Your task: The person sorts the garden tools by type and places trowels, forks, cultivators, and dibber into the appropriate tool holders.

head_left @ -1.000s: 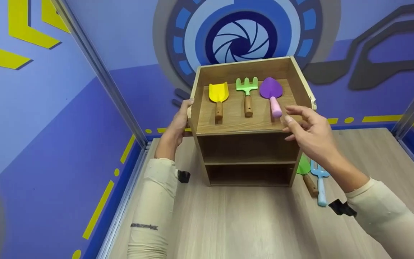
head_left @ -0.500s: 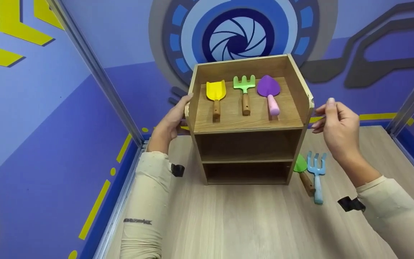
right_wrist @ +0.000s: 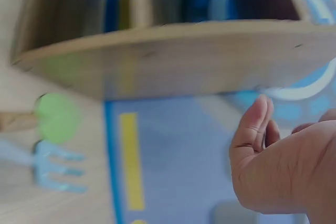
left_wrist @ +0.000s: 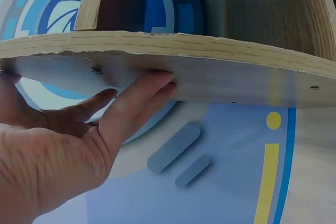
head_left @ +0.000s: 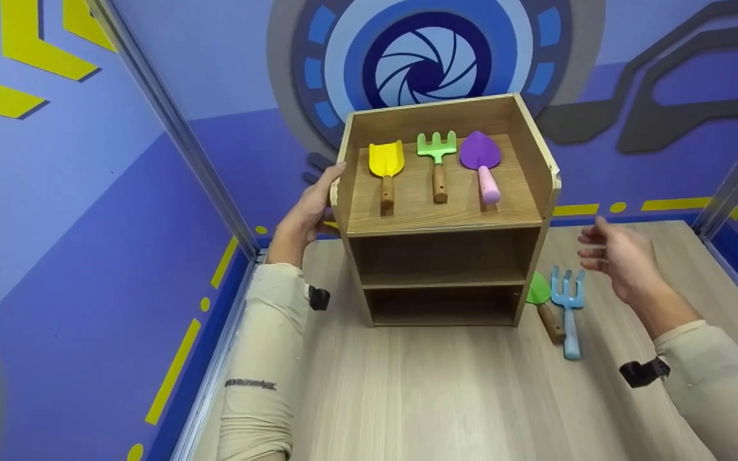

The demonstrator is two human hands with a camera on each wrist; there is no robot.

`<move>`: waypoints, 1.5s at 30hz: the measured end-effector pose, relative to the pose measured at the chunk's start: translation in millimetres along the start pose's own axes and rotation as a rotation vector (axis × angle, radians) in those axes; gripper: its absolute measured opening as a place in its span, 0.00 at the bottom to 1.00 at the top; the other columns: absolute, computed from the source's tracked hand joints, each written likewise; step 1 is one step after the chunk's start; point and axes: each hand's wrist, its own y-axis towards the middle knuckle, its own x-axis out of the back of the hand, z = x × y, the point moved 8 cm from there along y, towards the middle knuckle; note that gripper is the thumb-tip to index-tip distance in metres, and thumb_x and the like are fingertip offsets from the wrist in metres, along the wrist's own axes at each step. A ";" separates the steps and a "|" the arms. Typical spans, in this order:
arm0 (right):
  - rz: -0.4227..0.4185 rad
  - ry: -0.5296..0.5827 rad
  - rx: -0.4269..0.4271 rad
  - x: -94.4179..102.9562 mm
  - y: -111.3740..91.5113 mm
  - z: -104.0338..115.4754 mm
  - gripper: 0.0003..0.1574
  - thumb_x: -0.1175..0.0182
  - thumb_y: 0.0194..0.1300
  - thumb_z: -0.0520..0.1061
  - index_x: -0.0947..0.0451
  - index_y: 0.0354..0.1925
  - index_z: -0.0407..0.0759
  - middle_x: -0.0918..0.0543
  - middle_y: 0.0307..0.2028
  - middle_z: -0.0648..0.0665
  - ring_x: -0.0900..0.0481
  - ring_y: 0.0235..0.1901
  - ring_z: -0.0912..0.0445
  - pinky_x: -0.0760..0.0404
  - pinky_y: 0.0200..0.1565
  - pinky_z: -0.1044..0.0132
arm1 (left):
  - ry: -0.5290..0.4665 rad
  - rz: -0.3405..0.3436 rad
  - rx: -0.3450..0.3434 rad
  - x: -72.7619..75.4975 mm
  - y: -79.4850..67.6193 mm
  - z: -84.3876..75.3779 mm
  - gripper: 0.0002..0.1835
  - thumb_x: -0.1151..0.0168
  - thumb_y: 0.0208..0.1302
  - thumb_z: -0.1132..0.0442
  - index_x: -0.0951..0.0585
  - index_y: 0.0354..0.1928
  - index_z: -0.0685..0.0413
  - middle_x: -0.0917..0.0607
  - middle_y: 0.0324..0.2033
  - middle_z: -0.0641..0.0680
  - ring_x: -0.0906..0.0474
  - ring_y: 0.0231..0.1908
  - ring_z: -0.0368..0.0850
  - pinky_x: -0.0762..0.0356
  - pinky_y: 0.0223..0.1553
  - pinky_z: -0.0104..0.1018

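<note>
My left hand point(head_left: 308, 211) rests against the outer left side of a small wooden shelf unit point(head_left: 446, 225). In the left wrist view its fingers point(left_wrist: 142, 95) lie fairly straight on that side panel. The unit's top tray bears a yellow shovel point(head_left: 386, 160), a green hand rake point(head_left: 438, 148) with a wooden handle, and a purple trowel point(head_left: 480, 152) with a pink handle. My right hand point(head_left: 628, 259) hangs in the air right of the unit, fingers loosely bent and holding nothing. Nearest below it lie a blue hand fork point(head_left: 571, 320) and a green trowel point(head_left: 549, 320).
Two lower compartments point(head_left: 446, 256) of the unit face me. A light wood tabletop point(head_left: 433, 390) extends in front and to the right. Blue printed walls point(head_left: 241, 147) stand behind and at both sides, with a metal post point(head_left: 170, 109) in the left corner.
My right hand has moved away from the purple trowel's handle, out past the unit's right side, then down toward the blue hand fork. My left hand stays at the left panel.
</note>
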 end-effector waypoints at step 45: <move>-0.046 -0.470 -0.413 68.7 9.0 -178.6 0.44 0.46 0.80 0.60 0.38 0.70 0.23 0.20 0.41 0.49 0.21 0.44 0.57 0.14 0.45 0.65 | -0.013 -0.028 -0.050 -2.1 3.6 4.4 0.52 0.51 0.66 0.20 0.35 0.82 0.46 0.25 0.71 0.60 0.19 0.64 0.60 0.17 0.62 0.60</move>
